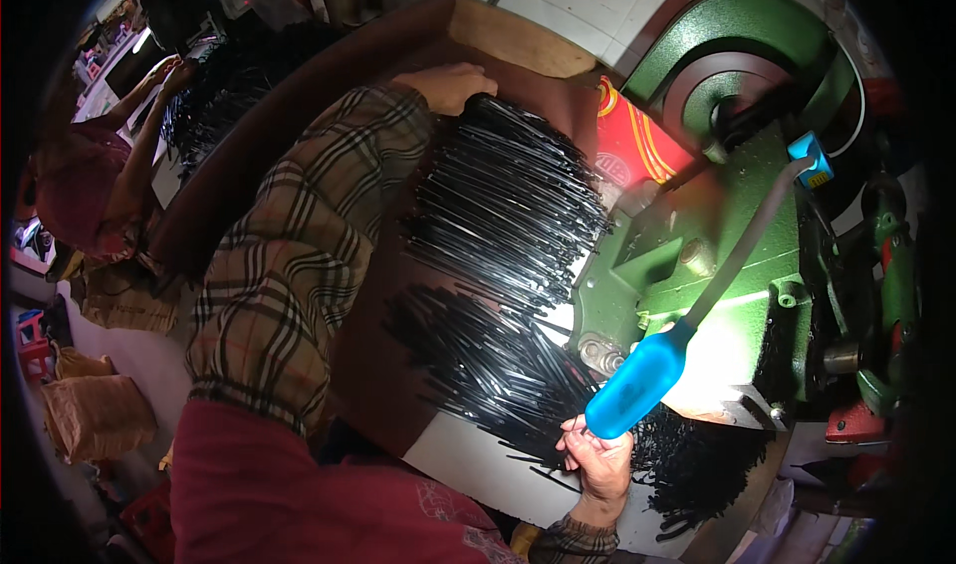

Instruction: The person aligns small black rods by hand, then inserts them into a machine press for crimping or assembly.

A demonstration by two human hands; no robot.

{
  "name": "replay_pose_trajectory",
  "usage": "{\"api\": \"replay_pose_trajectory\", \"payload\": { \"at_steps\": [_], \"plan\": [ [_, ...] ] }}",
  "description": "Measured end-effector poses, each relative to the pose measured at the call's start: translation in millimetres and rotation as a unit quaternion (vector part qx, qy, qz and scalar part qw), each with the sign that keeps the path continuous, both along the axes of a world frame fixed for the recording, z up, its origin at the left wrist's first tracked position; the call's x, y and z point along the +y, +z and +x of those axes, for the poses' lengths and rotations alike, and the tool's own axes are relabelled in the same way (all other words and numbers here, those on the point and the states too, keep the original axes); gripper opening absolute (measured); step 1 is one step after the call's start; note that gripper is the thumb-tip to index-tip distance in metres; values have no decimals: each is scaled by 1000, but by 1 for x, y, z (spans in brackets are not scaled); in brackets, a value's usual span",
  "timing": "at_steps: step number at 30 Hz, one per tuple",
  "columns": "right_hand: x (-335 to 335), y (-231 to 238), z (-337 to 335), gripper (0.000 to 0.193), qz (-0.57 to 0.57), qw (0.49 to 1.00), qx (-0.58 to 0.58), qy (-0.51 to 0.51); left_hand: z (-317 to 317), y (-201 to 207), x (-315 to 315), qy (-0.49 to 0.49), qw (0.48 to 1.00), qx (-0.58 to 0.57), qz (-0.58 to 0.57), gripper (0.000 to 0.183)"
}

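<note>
Long, thin black strips lie side by side in a thick layer on a brown sheet. At their far left end my left hand is closed, its fingertips at the strip ends. A looser heap of black strips lies nearer to me, spread at an angle. By the near right end of that heap is my right hand, its fingers curled and pressed together. The blue head of a lamp hangs over its fingertips and partly hides them. Whatever they pinch is too small to make out.
A green machine with a round wheel guard stands at the right, lit by the lamp. Behind the strips is a red box. More black strips lie below the machine. At the far left another person's hands handle similar strips.
</note>
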State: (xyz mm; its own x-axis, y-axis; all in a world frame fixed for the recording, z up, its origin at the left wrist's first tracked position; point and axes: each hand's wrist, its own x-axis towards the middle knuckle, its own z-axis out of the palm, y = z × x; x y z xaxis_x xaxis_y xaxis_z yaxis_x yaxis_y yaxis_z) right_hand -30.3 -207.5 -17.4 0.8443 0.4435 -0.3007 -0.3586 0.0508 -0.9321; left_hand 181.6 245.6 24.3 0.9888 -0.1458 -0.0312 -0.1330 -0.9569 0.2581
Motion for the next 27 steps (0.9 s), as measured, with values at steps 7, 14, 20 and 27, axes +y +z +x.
{"api": "replay_pose_trajectory", "payload": {
  "at_steps": [7, 14, 20, 27],
  "plan": [
    [0, -1, -1, 16, 5, 1000, 1, 9, 5, 9, -11, -30, 994, 101, -2, 74],
    [2, 3, -1, 17, 0, 1000, 4, 3, 10, 6, -39, 29, 966, 49, -253, 55],
    [7, 6, -1, 18, 10, 999, 3, -38, 37, -42, -116, 188, 982, 3, -1, 91],
    [5, 4, -1, 18, 6, 1000, 1, -25, 28, -42, -125, 129, 992, -10, -2, 69]
  ]
}}
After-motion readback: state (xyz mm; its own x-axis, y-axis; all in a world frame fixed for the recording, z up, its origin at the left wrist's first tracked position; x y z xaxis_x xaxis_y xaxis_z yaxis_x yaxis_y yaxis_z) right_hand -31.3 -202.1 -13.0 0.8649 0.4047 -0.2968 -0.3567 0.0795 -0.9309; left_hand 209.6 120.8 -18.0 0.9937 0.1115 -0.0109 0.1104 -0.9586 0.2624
